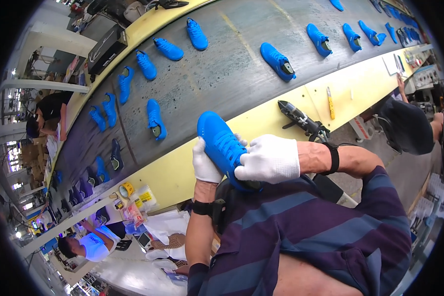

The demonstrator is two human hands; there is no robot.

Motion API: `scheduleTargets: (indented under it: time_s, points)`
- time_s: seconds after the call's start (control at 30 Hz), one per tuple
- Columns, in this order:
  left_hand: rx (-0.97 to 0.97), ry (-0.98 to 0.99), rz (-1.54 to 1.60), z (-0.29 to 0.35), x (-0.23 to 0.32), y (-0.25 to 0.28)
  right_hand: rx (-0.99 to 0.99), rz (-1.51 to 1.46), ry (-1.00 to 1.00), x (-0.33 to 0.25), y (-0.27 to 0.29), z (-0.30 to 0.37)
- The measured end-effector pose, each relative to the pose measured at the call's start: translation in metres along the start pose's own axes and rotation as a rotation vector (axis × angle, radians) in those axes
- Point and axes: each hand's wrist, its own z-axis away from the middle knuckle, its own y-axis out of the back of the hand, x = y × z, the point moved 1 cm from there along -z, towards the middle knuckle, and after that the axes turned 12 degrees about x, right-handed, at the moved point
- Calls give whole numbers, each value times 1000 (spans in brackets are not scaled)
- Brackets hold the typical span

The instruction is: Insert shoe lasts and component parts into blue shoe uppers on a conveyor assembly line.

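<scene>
At the far left, a co-worker in a dark top stands beyond a worn grey conveyor belt, along which blue lace-up shoes sit spaced apart. Lower down, another co-worker in a pale shirt is near a yellow roll of tape. Toward the middle, the left hand in a white knit glove grasps a bright blue lace-up sneaker, its fingertips showing past the far side. The sneaker is raised over the belt's pale yellow border, toe up and to the left, heel toward the striped shirt. The right hand, gloved likewise, has its fingers curled against the upper laces; whether they pinch anything, I cannot tell. Further right, on the border, lie a black handheld tool and a slim yellow-handled cutter
</scene>
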Motion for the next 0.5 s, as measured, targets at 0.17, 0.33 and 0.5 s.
scheduleTargets:
  time_s: [0.17, 0.33, 0.5]
  points:
    - [72, 22, -107, -2, 4, 6, -51, -24, 67, -6, -6, -7]
    - [-7, -26, -186, -5, 17, 7, -69, 3, 89, -17, 6, -13]
    - [8, 27, -161, -11, 18, -2, -82, 71, 127, -26, 15, -22]
